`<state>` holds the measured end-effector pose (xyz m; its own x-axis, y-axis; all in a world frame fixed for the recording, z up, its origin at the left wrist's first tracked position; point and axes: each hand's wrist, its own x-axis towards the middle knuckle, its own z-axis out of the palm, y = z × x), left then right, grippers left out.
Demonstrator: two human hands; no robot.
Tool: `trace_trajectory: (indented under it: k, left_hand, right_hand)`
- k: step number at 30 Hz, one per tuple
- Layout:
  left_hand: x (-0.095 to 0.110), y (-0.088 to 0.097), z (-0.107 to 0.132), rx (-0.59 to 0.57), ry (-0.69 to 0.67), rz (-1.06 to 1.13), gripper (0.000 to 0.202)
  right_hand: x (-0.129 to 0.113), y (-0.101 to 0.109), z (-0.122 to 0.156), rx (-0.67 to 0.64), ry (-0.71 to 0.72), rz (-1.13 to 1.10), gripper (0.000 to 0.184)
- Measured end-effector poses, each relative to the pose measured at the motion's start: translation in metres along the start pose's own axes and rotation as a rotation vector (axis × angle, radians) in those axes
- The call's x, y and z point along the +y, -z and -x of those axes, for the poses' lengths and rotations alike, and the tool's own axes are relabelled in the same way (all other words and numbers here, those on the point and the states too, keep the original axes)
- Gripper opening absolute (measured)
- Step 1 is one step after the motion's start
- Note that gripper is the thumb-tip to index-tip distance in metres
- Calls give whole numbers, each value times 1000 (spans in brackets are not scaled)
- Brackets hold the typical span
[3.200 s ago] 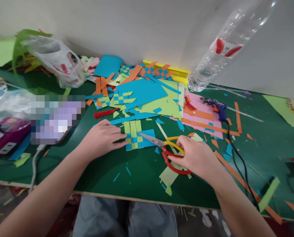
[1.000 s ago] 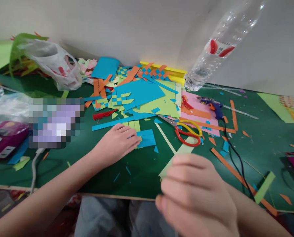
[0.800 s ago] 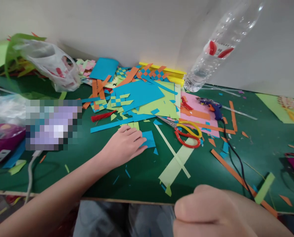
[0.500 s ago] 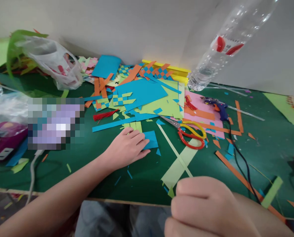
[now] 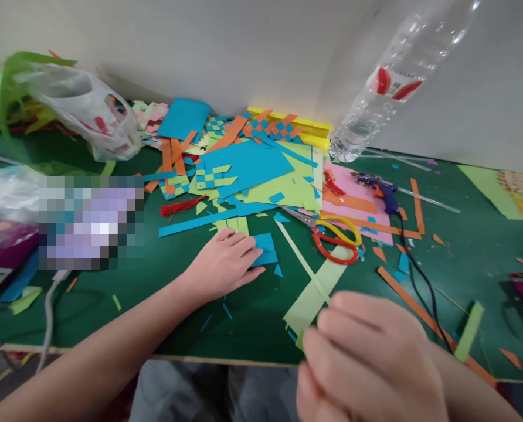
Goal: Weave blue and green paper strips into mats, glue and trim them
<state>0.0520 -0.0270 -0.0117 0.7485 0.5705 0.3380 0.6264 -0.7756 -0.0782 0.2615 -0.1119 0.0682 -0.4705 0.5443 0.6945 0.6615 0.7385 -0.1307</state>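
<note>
Left of the scissors [image 5: 311, 222], the left hand [image 5: 226, 258] is covering blue-and-green paper [image 5: 265, 249], fingers outstretched — and nearer than the scissors, the right hand [image 5: 371, 360] is hovering, fingers curled in.

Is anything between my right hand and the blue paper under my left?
Nothing raised: flat scraps, including a wide pale green strip and a blue triangle, lie between your right hand and the blue paper; your left hand partly covers it.

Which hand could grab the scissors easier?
Probably the right hand: it's raised, and the scissors lie on its side, pointing away. The left hand rests on blue paper. The right palm's inside is hidden.
</note>
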Motion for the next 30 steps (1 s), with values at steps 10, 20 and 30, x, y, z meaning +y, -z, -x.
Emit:
trace_trajectory:
  k: [10,20,30]
  left_hand:
    - [-4,-3,1,-23,75,217,18]
    - [-7,-1,4,-138,200,450,13]
    - [-4,2,1,-114,177,410,24]
  right_hand:
    - [112,-61,11,70,140,244,30]
    - [128,-67,24,6,-22,241,27]
    - [128,-68,23,14,-12,225,25]
